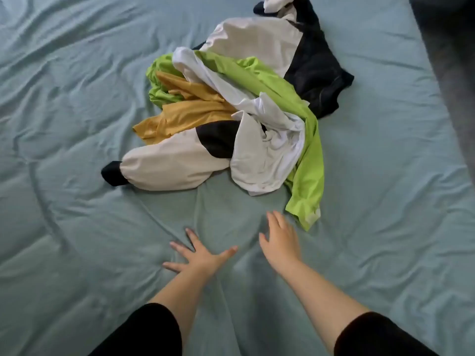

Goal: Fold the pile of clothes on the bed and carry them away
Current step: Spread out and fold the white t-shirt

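left grip spread flat on bed | right grip fingers straight, holding nothing | pile of clothes mid-bed, just beyond both | risk: I pull one, tangled garments drag out together

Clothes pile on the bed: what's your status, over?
Left hand spread flat on the sheet, right hand open beside it, both empty. Clothes pile unfolded, neither hand touching it. Only bare sheet between hands and pile.
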Tool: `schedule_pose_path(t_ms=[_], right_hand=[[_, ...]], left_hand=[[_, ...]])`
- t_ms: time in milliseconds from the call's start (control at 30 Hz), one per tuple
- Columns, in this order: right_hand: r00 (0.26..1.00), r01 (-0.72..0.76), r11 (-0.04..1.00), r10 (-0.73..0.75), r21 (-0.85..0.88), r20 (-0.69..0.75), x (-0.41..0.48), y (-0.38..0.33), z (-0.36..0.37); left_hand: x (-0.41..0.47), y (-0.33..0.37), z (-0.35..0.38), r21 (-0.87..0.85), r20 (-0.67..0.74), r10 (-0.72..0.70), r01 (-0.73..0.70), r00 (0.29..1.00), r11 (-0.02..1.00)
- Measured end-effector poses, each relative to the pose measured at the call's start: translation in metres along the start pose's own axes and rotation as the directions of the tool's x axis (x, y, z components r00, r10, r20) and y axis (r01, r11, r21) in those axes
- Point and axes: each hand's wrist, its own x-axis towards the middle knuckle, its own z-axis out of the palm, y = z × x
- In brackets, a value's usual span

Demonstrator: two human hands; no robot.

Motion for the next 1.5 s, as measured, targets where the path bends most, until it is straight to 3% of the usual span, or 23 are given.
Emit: schedule_pose_path(t_ms=[67,200,233,333,433,600,733,800,867,900,967,1033,1133,1233,1367,1500], right_hand=[[0.993,0.055,0.994,-0.065,-0.099,-0.096,0.030,-0.003,0.005],[0.964,0.143,0.981,-0.168,-0.131,-0.206,0.087,-0.012,0.013],[0.953,0.164,0.980,-0.186,-0.110,-0.241,0.094,-0.013,0.015],[0.922,0.212,0.963,-0.141,0.164,-0.361,0.096,-0.017,0.020],[0.923,0.236,0.940,-0.137,0.247,-0.361,0.065,-0.012,0.030],[0.961,0.178,0.938,-0.099,0.299,-0.259,0.009,-0.008,0.044],[0.982,0.187,0.949,-0.175,0.254,-0.071,-0.045,-0.006,0.061],[0.980,0.182,0.938,-0.199,0.295,0.028,-0.081,-0.002,0.071],[0.969,0.184,0.908,-0.232,0.377,0.085,-0.117,0.004,0.076],[0.963,0.171,0.896,-0.241,0.411,0.124,-0.133,0.008,0.077],[0.949,0.104,0.871,-0.231,0.480,0.214,-0.158,0.017,0.077],[0.968,0.042,0.832,-0.172,0.554,0.185,-0.170,0.027,0.070],[0.997,-0.081,0.780,0.073,0.621,0.038,-0.157,0.043,0.051],[0.967,-0.232,0.705,0.239,0.670,0.083,-0.121,0.044,0.041],[0.963,-0.269,0.743,0.217,0.613,0.159,-0.087,0.025,0.053],[0.941,-0.308,0.520,0.291,0.797,0.174,-0.095,0.042,0.049]], left_hand=[[0.011,0.009,0.011,0.030,-0.043,-0.081,0.082,0.996,0.996],[0.037,0.017,0.028,-0.037,-0.072,-0.164,0.162,0.984,0.986],[0.042,0.017,0.031,-0.028,-0.084,-0.168,0.166,0.982,0.986],[0.044,0.021,0.036,-0.016,-0.107,-0.164,0.163,0.981,0.986],[0.040,0.021,0.034,-0.026,-0.109,-0.171,0.169,0.979,0.985],[0.019,0.016,0.024,-0.030,-0.071,-0.101,0.099,0.992,0.995],[0.002,-0.010,0.014,-0.163,-0.093,0.126,-0.140,0.988,0.977],[-0.016,-0.026,0.013,-0.448,-0.100,0.274,-0.289,0.956,0.846],[-0.039,-0.035,0.019,-0.682,-0.108,0.346,-0.323,0.932,0.656],[-0.048,-0.037,0.022,-0.721,-0.082,0.350,-0.298,0.933,0.626],[-0.057,-0.039,0.029,-0.706,-0.033,0.341,-0.263,0.940,0.657],[-0.061,-0.042,0.034,-0.655,-0.023,0.323,-0.258,0.946,0.710],[-0.063,-0.059,0.041,-0.602,-0.115,0.241,-0.260,0.964,0.755],[-0.064,-0.084,0.048,-0.509,-0.155,0.185,-0.239,0.970,0.827],[-0.061,-0.098,0.058,-0.409,-0.154,0.233,-0.277,0.960,0.870],[-0.056,-0.115,0.062,-0.451,-0.191,0.145,-0.218,0.971,0.865]])
